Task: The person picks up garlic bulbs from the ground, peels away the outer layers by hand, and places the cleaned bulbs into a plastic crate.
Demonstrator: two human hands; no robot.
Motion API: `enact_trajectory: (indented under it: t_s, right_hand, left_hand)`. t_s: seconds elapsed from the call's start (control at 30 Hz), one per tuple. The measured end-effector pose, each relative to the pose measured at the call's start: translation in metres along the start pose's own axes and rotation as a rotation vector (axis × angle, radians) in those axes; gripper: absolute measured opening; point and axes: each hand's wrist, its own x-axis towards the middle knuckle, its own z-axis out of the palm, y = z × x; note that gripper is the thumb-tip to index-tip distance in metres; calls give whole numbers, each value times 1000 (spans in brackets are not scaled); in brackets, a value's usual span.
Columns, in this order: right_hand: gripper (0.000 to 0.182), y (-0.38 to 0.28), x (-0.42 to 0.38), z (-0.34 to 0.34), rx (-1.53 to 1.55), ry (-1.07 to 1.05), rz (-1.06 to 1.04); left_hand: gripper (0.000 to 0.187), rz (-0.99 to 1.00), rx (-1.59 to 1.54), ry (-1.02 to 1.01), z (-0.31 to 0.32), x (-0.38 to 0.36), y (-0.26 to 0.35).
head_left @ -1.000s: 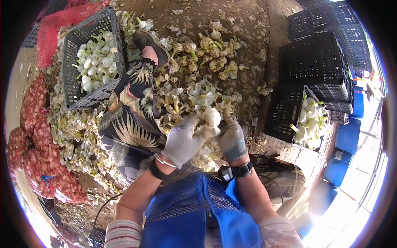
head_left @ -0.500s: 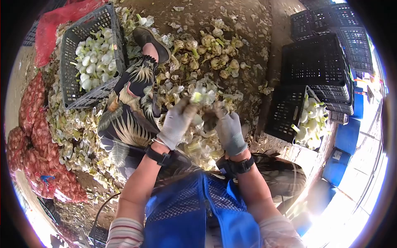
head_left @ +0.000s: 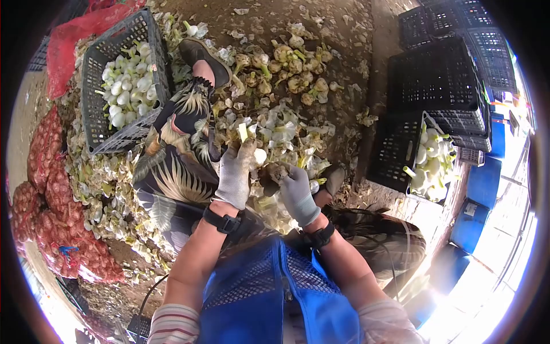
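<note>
My left hand [head_left: 235, 175], in a pale glove with soiled fingers, is closed around a peeled garlic bulb [head_left: 260, 156]. The bulb's white side shows past the fingers, and its cut pale-green stem [head_left: 243, 133] sticks up above them. To its right, my gloved right hand [head_left: 294, 192] is closed, with its dirty fingertips bent toward the bulb. Whatever those fingers hold, if anything, is hidden. Loose white garlic skins [head_left: 286, 129] lie beneath and beyond both hands. Farther out on the ground sits a heap of unpeeled garlic bulbs [head_left: 298, 66].
A black crate [head_left: 94, 103] of clean garlic stands at the left, near my outstretched leg. Red net sacks [head_left: 54, 212] lie beyond it. At the right, a tilted crate [head_left: 395, 152] holds more garlic bulbs [head_left: 432, 157], beside stacked black crates [head_left: 435, 80] and blue containers [head_left: 484, 183].
My left hand has shifted slightly left, with the garlic stem now upright. My right hand has moved left and a little down, closer to the left one.
</note>
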Motion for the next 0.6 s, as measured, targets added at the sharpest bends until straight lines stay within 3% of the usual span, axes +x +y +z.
enact_trajectory:
  t_s: [0.07, 0.1, 0.17, 0.2, 0.27, 0.3, 0.37, 0.43, 0.5, 0.6]
  right_hand:
    - [40, 29, 7, -6, -45, -94, -194]
    - [40, 28, 8, -6, -43, -91, -193]
    - [21, 27, 14, -6, -816, 135, -943]
    - [21, 30, 13, -3, -813, 138, -942]
    - [22, 38, 13, 1, -58, 9, -390]
    - [22, 32, 12, 0, -55, 11, -388]
    - [32, 12, 8, -3, 21, -76, 36]
    - [31, 28, 13, -1, 111, -84, 36]
    - [31, 35, 13, 1, 201, -91, 37]
    - [28, 25, 5, 1, 258, 2, -104]
  left_hand:
    - [25, 28, 7, -1, 4, -2, 0]
    - [26, 56, 11, 0, 6, -3, 0]
    - [29, 66, 107, 9, 9, -7, -2]
    - [33, 77, 200, 20, 10, -8, -3]
    - [32, 94, 197, 17, 12, -4, -8]
    - [32, 111, 190, 13, 12, -3, -10]
    - [31, 54, 179, -1, 10, -3, -7]
    - [31, -1, 170, -11, 12, -6, -2]
    - [31, -75, -65, 13, 17, -11, -2]
    - [34, 17, -11, -6, 14, -6, -7]
